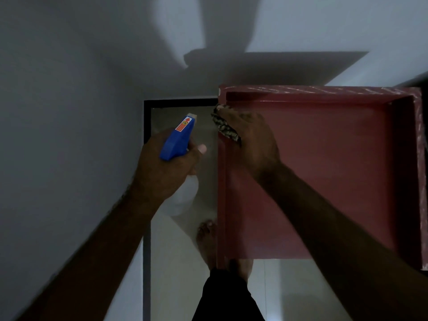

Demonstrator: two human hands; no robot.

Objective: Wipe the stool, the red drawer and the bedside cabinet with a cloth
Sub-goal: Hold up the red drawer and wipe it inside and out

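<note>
Red and glossy, the drawer (324,181) is lying open under me, and my right hand (252,140) is pressing a bunched patterned cloth (225,128) onto its left rim near the far corner, fingers curled round the fabric. My left hand (162,167) is gripping the spray bottle (178,140) by its blue trigger head, just beside that same rim. I am judging that the bottle could knock the drawer's side if I swing it right. Any spray missing the drawer would be wetting the tiled floor (180,251), where my bare foot (206,237) is standing close under the edge, so slipping is a risk. Room is lying open rightward and toward me across the drawer's bare bottom, while the grey wall (69,112) is closing off the left.
</note>
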